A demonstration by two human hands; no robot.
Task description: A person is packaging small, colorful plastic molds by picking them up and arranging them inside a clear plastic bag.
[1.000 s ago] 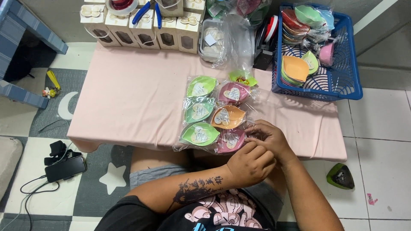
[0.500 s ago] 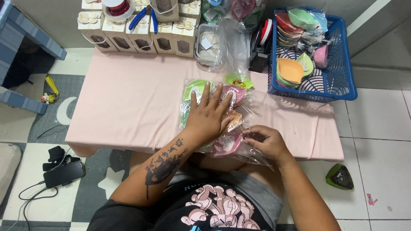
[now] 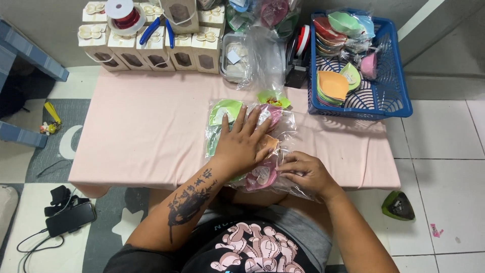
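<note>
1. While my left hand (image 3: 242, 146) lies flat, fingers (image 3: 237, 121) spread apart, it presses on a clear plastic bag (image 3: 283, 126) of coloured leaf-shaped dishes (image 3: 225, 108).
2. My right hand (image 3: 305, 174) pinches the bag's near edge, fingers together on the plastic.
3. That bag lies on the pink desk (image 3: 146, 136), near its front edge.
4. Behind stand small gift boxes (image 3: 166, 50), and a blue basket (image 3: 391, 96) holding more dishes sits to the right.

Clear bag (image 3: 283, 126), window boxes (image 3: 151, 50) behind
</note>
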